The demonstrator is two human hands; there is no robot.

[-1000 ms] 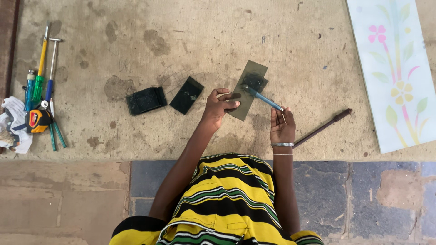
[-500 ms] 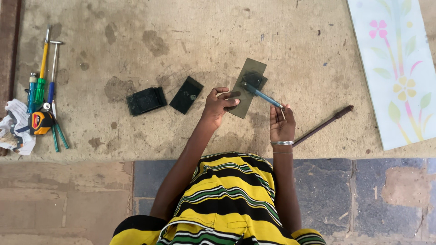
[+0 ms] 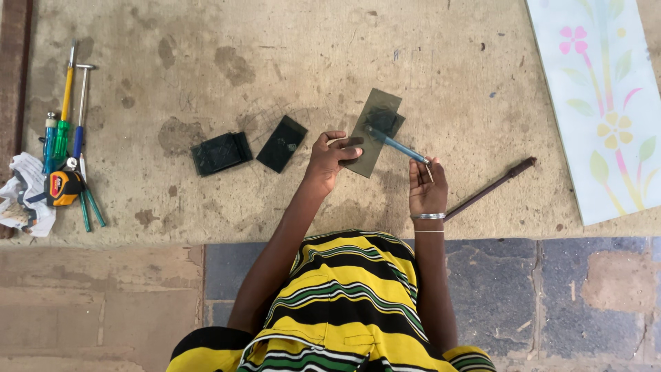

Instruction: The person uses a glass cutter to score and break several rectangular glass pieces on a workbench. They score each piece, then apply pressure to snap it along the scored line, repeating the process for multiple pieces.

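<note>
Two hands working a dark glass strip on a concrete floor w/ a blue-handled tool.

Left hand (image 3: 330,160) fingers curled, pressing down on the near end of the dark glass strip (image 3: 375,131), which lies flat on the concrete floor (image 3: 289,55). Right hand (image 3: 427,186) clamped on the blue-handled tool (image 3: 398,146), poss. a glass cutter; its tip rests on the strip's mid part. Two small dark rectangular pieces (image 3: 220,153) (image 3: 281,143) lie just left of the strip. A thin dark rod (image 3: 490,188) lies right of the right hand. Far left: screwdrivers (image 3: 62,131), a small hammer (image 3: 81,103), a tape measure (image 3: 63,187), crumpled paper (image 3: 24,193). Top right: flower-patterned panel (image 3: 599,103).
</note>
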